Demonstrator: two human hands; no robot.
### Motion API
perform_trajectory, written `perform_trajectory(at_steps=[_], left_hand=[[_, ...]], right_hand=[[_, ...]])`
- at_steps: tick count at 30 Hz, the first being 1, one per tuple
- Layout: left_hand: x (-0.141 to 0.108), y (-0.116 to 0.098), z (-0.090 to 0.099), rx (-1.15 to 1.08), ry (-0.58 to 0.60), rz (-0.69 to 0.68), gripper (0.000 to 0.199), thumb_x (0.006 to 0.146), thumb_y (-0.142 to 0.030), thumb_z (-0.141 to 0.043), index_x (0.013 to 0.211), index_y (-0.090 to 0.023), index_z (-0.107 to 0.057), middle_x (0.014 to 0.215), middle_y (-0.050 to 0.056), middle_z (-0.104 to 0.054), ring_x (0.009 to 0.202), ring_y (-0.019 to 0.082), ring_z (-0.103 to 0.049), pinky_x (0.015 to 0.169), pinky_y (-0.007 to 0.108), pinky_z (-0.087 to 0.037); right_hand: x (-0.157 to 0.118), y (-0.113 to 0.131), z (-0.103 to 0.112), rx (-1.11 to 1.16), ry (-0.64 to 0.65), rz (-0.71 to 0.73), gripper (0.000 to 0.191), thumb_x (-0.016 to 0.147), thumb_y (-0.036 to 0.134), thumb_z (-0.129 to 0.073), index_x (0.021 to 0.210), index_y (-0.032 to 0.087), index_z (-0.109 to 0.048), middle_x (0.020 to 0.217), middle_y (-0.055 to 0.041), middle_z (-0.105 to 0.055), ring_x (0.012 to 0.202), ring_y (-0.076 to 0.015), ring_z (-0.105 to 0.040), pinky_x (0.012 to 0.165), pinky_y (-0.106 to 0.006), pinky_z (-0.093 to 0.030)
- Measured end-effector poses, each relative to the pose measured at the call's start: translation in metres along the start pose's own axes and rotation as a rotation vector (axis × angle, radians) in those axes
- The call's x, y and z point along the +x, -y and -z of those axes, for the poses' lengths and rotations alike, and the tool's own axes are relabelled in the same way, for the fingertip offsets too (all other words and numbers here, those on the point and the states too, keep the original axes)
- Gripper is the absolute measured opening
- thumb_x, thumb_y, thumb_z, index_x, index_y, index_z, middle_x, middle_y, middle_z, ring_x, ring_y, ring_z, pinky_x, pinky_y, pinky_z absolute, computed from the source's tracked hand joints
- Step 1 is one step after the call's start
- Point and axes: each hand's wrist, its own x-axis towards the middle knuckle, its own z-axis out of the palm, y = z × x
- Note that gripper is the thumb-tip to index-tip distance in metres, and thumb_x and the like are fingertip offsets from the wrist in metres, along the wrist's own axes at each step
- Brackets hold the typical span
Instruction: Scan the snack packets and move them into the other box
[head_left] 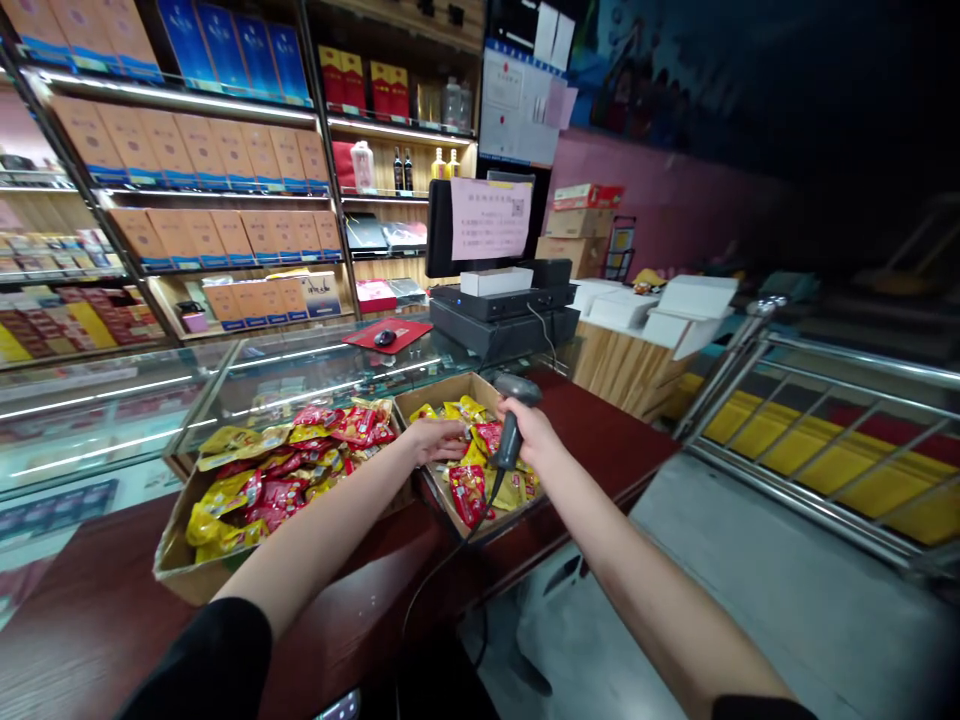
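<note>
In the head view my right hand [531, 428] is closed round the handle of a dark barcode scanner [511, 430], its head pointing away and its cord hanging from the grip's lower end. My left hand [436, 440] reaches over the left side of a small cardboard box [420, 397], fingers stretched out onto the packets. Red and yellow snack packets [469, 492] lie loose inside this box. To the left, a larger cardboard box [176, 560] is heaped with similar packets [277, 500]. My left forearm passes in front of part of it.
Both boxes stand on a dark red counter [600, 440]. Behind are a glass display case [300, 375], a mouse [385, 338] on a red pad, and a monitor [442, 230] above a black till [487, 330]. A metal railing [825, 430] stands at right; the scanner's cord [420, 590] trails down front.
</note>
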Motion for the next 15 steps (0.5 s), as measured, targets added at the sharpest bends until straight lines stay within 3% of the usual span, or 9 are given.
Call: perform_trajectory(at_steps=[4, 8, 12, 15], left_hand=[[-0.028, 0.002, 0.036, -0.037, -0.012, -0.037, 0.029, 0.068, -0.019, -0.078, 0.091, -0.01, -0.063, 0.09, 0.013, -0.07, 0.076, 0.024, -0.07, 0.071, 0.039, -0.059], [-0.064, -0.003, 0.086, -0.085, -0.062, -0.095, 0.03, 0.066, -0.018, -0.079, 0.092, -0.012, -0.064, 0.094, 0.013, -0.071, 0.08, 0.024, -0.071, 0.07, 0.038, -0.06], [-0.093, -0.006, 0.135, -0.049, -0.235, -0.192, 0.031, 0.067, -0.016, -0.078, 0.094, -0.011, -0.064, 0.089, 0.012, -0.071, 0.074, 0.021, -0.07, 0.064, 0.034, -0.059], [-0.106, -0.005, 0.164, 0.088, -0.385, -0.288, 0.021, 0.072, -0.016, -0.073, 0.091, -0.012, -0.065, 0.083, 0.01, -0.07, 0.071, 0.019, -0.068, 0.059, 0.03, -0.058]], right_hand=[[-0.015, -0.018, -0.034, -0.018, 0.117, -0.011, 0.011, 0.064, 0.018, -0.065, 0.073, 0.014, -0.062, 0.057, -0.0007, -0.059, 0.056, -0.0121, -0.057, 0.049, -0.02, -0.044], [-0.033, -0.04, -0.077, -0.038, 0.26, -0.083, 0.016, 0.065, 0.02, -0.064, 0.079, 0.014, -0.064, 0.06, -0.0002, -0.059, 0.057, -0.0117, -0.058, 0.053, -0.021, -0.047], [-0.047, -0.066, -0.12, -0.017, 0.316, -0.178, 0.014, 0.065, 0.017, -0.062, 0.078, 0.014, -0.063, 0.06, 0.0007, -0.06, 0.056, -0.01, -0.057, 0.055, -0.02, -0.048], [-0.053, -0.085, -0.148, -0.091, 0.329, -0.164, 0.012, 0.064, 0.018, -0.063, 0.075, 0.014, -0.062, 0.056, 0.0018, -0.058, 0.051, -0.0099, -0.056, 0.052, -0.021, -0.048]])
